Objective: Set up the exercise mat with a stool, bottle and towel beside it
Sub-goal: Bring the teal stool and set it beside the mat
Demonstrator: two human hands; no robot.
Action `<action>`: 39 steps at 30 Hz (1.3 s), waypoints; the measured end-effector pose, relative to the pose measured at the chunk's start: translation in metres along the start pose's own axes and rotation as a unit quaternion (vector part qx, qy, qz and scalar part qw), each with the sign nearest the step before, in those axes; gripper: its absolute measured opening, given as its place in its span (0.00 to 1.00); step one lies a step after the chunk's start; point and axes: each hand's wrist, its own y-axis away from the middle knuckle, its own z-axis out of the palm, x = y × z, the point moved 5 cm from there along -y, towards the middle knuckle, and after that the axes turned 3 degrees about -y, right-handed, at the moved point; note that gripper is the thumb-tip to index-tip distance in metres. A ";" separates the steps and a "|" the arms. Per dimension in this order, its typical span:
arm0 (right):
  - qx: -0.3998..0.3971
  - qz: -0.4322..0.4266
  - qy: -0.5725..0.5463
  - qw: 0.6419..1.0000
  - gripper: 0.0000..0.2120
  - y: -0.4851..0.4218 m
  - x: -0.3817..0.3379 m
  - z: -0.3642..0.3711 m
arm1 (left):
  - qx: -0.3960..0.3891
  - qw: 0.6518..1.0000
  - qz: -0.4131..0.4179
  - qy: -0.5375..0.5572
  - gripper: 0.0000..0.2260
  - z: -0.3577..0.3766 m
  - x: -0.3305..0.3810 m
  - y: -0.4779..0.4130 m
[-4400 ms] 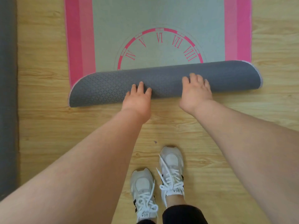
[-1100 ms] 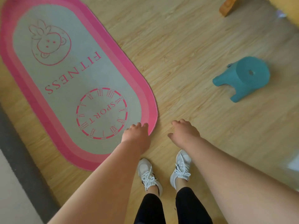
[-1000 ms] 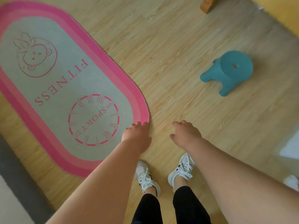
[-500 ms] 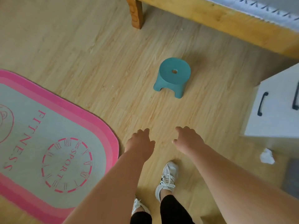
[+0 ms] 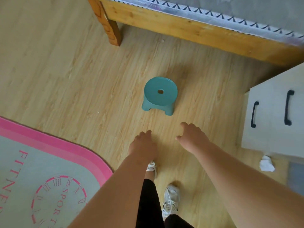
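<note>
mat (image 5: 49, 162) now lies unrolled at lower left; i've turned toward the stool (image 5: 160, 94), upright on the floor (image 5: 82, 71) ahead, well apart from it. left hand (image 5: 143, 145) and right hand (image 5: 192, 137) reach out, fingers (image 5: 185, 125) loose, holding nothing. stool goes next.

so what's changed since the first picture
The left hand and right hand let go of the mat, which now lies unrolled and flat. The person turned and stepped toward the teal stool, hands empty. It still stands upright, untouched.
</note>
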 end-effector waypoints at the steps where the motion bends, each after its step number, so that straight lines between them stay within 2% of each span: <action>1: 0.001 0.007 -0.007 1.000 0.28 -0.010 -0.002 -0.004 | 0.001 1.000 0.006 -0.005 0.21 -0.008 0.002 -0.013; 7: 0.012 0.037 -0.048 0.998 0.30 -0.070 -0.017 -0.023 | 0.027 0.998 0.020 -0.052 0.22 -0.055 0.003 -0.088; 12: 0.027 0.034 -0.089 0.995 0.30 -0.117 -0.025 -0.036 | 0.028 0.998 0.017 -0.048 0.25 -0.071 0.003 -0.143; 20: 0.016 0.058 -0.100 0.993 0.30 -0.220 -0.011 -0.032 | 0.044 0.998 -0.037 0.021 0.20 -0.061 0.003 -0.249; 25: 0.019 0.049 -0.097 0.994 0.24 -0.281 -0.012 -0.019 | 0.041 0.997 -0.054 0.033 0.22 -0.046 -0.001 -0.313; 27: 0.019 0.051 -0.099 0.994 0.25 -0.302 -0.013 -0.013 | 0.041 0.996 -0.065 0.050 0.23 -0.039 -0.004 -0.333; 30: 0.014 0.061 -0.108 0.992 0.27 -0.330 -0.013 -0.001 | 0.031 0.992 -0.082 0.093 0.18 -0.026 -0.007 -0.362; 33: 0.011 0.074 -0.116 0.990 0.24 -0.345 -0.010 0.009 | 0.010 0.975 -0.117 0.188 0.15 -0.013 -0.011 -0.378; 39: 0.021 0.108 -0.099 0.989 0.24 -0.348 -0.012 0.026 | 0.012 0.932 -0.140 0.334 0.19 0.000 -0.022 -0.373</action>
